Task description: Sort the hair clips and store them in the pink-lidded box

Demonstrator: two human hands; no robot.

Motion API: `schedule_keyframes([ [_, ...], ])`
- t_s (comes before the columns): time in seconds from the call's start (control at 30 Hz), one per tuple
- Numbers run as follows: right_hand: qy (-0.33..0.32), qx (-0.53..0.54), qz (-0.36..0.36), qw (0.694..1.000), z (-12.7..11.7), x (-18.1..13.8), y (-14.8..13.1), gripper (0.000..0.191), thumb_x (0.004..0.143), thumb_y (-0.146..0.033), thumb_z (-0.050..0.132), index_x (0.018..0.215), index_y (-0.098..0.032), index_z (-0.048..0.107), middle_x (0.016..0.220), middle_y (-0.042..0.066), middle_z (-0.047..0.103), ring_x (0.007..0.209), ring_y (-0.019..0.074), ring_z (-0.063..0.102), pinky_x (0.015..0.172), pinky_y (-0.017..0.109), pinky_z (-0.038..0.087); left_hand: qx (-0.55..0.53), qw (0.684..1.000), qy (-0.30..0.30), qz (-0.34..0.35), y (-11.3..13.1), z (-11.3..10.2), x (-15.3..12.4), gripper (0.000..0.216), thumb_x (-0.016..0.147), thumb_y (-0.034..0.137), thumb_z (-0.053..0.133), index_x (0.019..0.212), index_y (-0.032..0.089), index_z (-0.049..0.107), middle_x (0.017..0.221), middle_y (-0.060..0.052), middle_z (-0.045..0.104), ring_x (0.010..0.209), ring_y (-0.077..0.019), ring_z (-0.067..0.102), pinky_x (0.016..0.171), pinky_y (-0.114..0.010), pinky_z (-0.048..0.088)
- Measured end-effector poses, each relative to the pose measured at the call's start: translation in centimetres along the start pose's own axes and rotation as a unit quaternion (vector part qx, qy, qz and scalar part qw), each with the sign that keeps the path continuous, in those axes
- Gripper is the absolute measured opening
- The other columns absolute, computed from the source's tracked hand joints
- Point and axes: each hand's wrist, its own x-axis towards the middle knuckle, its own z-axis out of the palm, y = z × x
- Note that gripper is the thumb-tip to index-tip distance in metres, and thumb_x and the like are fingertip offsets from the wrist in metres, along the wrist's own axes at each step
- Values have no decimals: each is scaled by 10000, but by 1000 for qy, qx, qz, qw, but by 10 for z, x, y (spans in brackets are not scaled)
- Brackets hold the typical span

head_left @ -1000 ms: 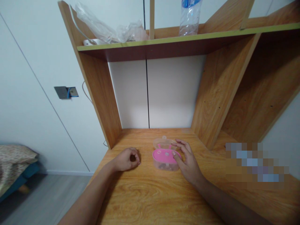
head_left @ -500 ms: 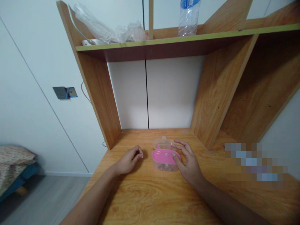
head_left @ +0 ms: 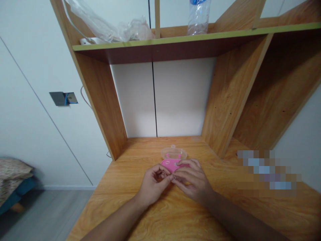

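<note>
A small pink box (head_left: 171,163) with its clear lid (head_left: 174,153) swung open behind it sits mid-desk. My right hand (head_left: 192,181) lies over the box's front and right side, fingers curled around it. My left hand (head_left: 153,184) is just left of the box, thumb and forefinger pinched together. Its tips touch my right fingertips in front of the box. I cannot make out anything between the pinched fingers. Most of the box's lower part is hidden by my hands.
The wooden desk (head_left: 160,217) sits in an alcove with side panels left (head_left: 104,110) and right (head_left: 225,100). On the shelf above (head_left: 175,38) are a crumpled plastic bag (head_left: 112,26) and a clear bottle (head_left: 198,16). A blurred patch (head_left: 265,174) covers the right desk area.
My left hand moved right from the bare desk to the box and met my right fingertips. My right hand slid further over the box. The view shifted slightly.
</note>
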Motion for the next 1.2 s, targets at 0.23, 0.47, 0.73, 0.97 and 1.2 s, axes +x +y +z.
schedule_keyframes([
  [0.23, 3, 17, -2, 1000, -3, 1, 0, 208, 824, -239, 731, 1005, -340, 710, 816, -9, 773, 938, 246, 687, 915, 473, 449, 60, 998, 5, 35, 0, -6, -1, 221, 775, 354, 779, 866, 154, 756, 776, -77, 745, 706, -168, 663, 712, -292, 543],
  [0.47, 1, 25, 8, 1000, -2, 0, 4, 227, 830, -264, 745, 1034, -363, 724, 850, -15, 782, 964, 248, 684, 908, 475, 457, 172, 968, -63, 173, 16, -11, 0, 154, 873, 260, 679, 978, 226, 786, 898, -91, 781, 815, -204, 701, 808, -372, 562],
  [0.73, -1, 9, 7, 1000, 1, -3, 11, 225, 853, -294, 737, 1057, -389, 729, 865, -26, 786, 977, 246, 677, 886, 470, 467, 241, 924, -83, 285, 4, -20, 3, 292, 896, 158, 647, 1141, 295, 730, 912, -54, 780, 828, -180, 683, 783, -328, 538],
  [0.97, -4, 11, 4, 1000, 1, -2, 12, 209, 858, -320, 733, 1054, -390, 738, 824, -19, 783, 965, 245, 681, 868, 469, 472, 303, 890, -101, 325, -1, -27, 2, 363, 904, 136, 630, 1236, 274, 672, 947, -58, 775, 860, -186, 656, 775, -316, 529],
  [1.2, 1, 19, 9, 1000, 0, -2, 15, 178, 849, -326, 742, 1017, -383, 754, 851, -10, 783, 964, 245, 682, 867, 473, 479, 327, 876, -107, 337, 3, -26, 1, 336, 920, 132, 605, 1232, 242, 665, 993, -65, 767, 883, -188, 650, 795, -325, 536],
])
